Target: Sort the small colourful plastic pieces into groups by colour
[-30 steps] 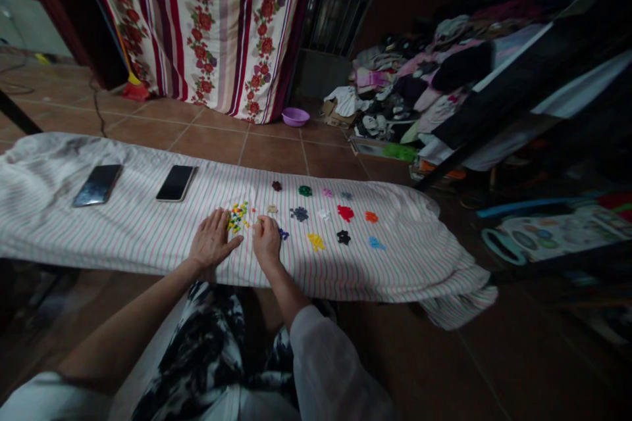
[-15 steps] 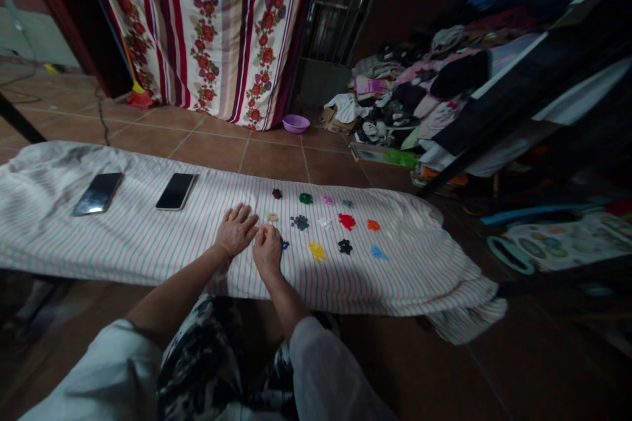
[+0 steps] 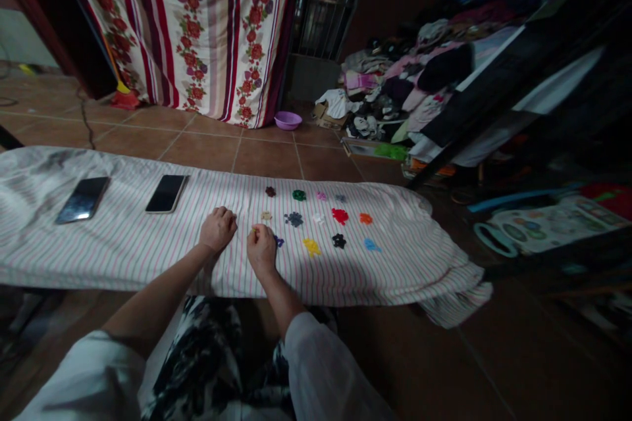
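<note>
My left hand (image 3: 218, 229) rests on the striped cloth (image 3: 123, 243) with its fingers curled in; whatever may be inside them is hidden. To its right, my right hand (image 3: 261, 248) pinches a tiny yellowish piece (image 3: 255, 230) between thumb and forefinger. Just beyond the right hand lies a small beige pile (image 3: 266, 216). A purple pile (image 3: 279, 241) is partly covered by that hand. Further right are dark grey pieces (image 3: 293, 219), yellow pieces (image 3: 311, 247), red pieces (image 3: 340, 216) and black pieces (image 3: 338, 241), each in its own little heap.
Two phones, a dark one (image 3: 83, 200) and a light-edged one (image 3: 166, 194), lie on the left of the cloth. Brown (image 3: 270, 191), green (image 3: 299, 195), orange (image 3: 365, 218) and blue (image 3: 371, 245) heaps are also there. A purple basin (image 3: 288, 120) stands on the floor.
My left hand has drawn back left, away from the right hand, and its spread fingers have curled. The right hand keeps its pinch. The whole view has shifted slightly.
</note>
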A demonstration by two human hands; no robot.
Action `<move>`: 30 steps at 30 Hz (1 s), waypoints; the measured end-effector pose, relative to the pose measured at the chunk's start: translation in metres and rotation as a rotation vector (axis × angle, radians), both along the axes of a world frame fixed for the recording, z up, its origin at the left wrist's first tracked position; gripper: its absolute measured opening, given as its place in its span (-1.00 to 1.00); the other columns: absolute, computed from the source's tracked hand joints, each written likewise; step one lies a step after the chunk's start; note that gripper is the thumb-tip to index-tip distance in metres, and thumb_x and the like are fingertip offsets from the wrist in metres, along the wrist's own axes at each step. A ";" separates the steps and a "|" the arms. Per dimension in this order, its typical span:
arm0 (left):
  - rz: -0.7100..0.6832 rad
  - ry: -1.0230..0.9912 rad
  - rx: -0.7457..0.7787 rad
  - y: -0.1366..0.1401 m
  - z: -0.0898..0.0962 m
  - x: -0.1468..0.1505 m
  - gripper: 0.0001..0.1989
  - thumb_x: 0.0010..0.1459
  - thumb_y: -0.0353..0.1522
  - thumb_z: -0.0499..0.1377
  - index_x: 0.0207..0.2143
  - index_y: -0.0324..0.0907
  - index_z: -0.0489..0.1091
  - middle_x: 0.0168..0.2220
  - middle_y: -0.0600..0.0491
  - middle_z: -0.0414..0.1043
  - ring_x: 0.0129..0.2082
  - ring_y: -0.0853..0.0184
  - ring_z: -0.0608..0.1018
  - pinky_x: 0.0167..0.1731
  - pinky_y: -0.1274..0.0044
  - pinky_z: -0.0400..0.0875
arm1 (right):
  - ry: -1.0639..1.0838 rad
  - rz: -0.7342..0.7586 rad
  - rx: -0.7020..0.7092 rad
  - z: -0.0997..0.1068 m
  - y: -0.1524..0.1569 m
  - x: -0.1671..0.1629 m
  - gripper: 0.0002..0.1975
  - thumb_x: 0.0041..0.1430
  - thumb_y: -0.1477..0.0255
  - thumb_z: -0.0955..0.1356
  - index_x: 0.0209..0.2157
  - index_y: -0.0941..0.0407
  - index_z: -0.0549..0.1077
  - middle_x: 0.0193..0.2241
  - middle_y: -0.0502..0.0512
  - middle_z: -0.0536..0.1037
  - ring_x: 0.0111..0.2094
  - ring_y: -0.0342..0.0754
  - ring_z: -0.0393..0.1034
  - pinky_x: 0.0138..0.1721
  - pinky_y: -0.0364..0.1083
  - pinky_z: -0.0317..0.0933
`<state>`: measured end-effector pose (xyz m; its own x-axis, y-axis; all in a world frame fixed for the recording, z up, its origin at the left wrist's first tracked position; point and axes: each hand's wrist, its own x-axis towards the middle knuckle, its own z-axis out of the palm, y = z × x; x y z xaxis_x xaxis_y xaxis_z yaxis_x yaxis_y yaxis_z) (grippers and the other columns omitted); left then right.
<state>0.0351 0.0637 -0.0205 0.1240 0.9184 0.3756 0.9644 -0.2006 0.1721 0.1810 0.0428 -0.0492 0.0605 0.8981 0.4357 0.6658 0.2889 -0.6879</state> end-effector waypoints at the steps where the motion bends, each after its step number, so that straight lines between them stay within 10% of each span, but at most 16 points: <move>1: -0.008 -0.019 0.013 -0.004 -0.001 -0.004 -0.76 0.19 -0.34 -0.06 -0.35 -0.17 0.38 -0.32 -0.10 0.38 -0.21 0.17 0.41 -0.16 0.33 0.33 | 0.007 0.000 0.003 0.000 0.000 0.000 -0.85 0.16 0.56 0.22 -0.29 0.13 0.39 -0.37 0.12 0.50 -0.29 -0.03 0.39 -0.19 -0.09 0.24; 18: -0.157 -0.014 0.017 -0.032 -0.001 -0.018 -0.66 0.21 -0.17 -0.01 -0.13 -0.11 0.44 0.07 -0.02 0.40 0.17 0.11 0.30 0.18 0.18 0.13 | -0.042 0.017 -0.028 0.004 -0.001 0.000 -0.85 0.15 0.57 0.23 -0.28 0.14 0.40 -0.36 0.11 0.50 -0.27 -0.03 0.39 -0.17 -0.10 0.24; 30: -0.166 -0.079 0.123 -0.029 -0.009 -0.028 -0.70 0.25 -0.28 -0.04 -0.16 -0.18 0.45 -0.09 -0.09 0.46 0.03 0.16 0.40 0.02 0.24 0.37 | -0.211 0.121 -0.058 0.012 -0.009 -0.002 -0.83 0.21 0.56 0.20 -0.24 0.13 0.40 -0.31 0.10 0.46 -0.21 -0.05 0.33 -0.15 -0.11 0.18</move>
<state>0.0068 0.0346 -0.0298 0.2354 0.8344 0.4984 0.9007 -0.3800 0.2106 0.1787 0.0336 -0.0369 -0.1358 0.9172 0.3745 0.7591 0.3392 -0.5556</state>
